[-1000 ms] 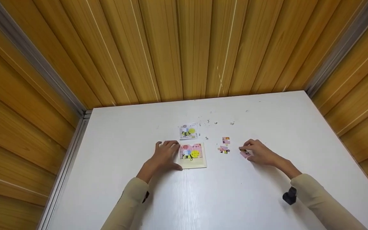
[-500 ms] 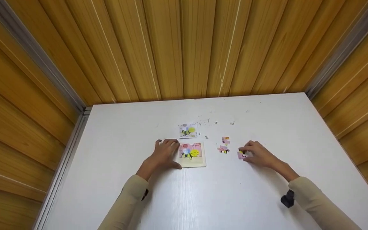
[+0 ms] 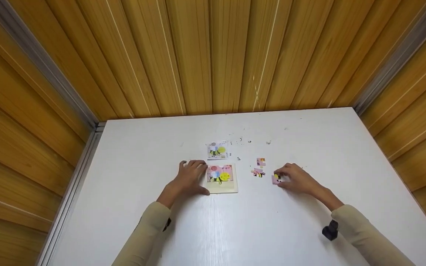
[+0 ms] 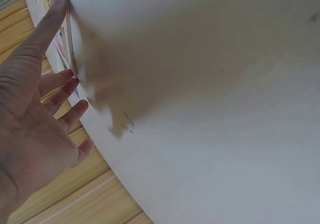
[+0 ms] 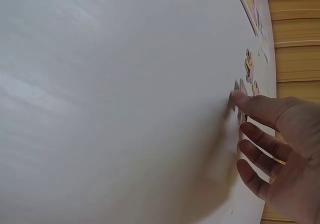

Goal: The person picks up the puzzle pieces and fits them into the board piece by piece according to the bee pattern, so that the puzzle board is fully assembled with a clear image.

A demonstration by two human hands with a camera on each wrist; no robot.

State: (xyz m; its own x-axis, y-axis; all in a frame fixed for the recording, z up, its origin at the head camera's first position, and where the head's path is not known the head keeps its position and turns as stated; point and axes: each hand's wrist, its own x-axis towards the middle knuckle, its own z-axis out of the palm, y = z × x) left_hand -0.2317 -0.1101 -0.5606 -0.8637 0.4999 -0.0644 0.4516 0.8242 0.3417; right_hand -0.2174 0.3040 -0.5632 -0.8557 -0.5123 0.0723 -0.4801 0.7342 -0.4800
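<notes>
In the head view a pale wooden puzzle tray lies on the table, its upper part filled with pieces showing a bee on pink. My left hand is at its left side, thumb by the near corner and index fingertip by the far corner; the other fingers are spread loosely. My right hand pinches a pink and yellow puzzle piece between thumb and fingers, low over the table. The right wrist view shows this piece edge-on under the thumb. Just left of it lie two loose puzzle pieces, one behind the other.
A picture card with the same bee lies behind the tray. Small dark marks dot the white table beyond it. Wood-patterned walls rise at the table's back and sides.
My right hand has moved a little to the left with the pinched puzzle piece, which now lies flatter and shows more of its picture. My left hand stays by the tray.
</notes>
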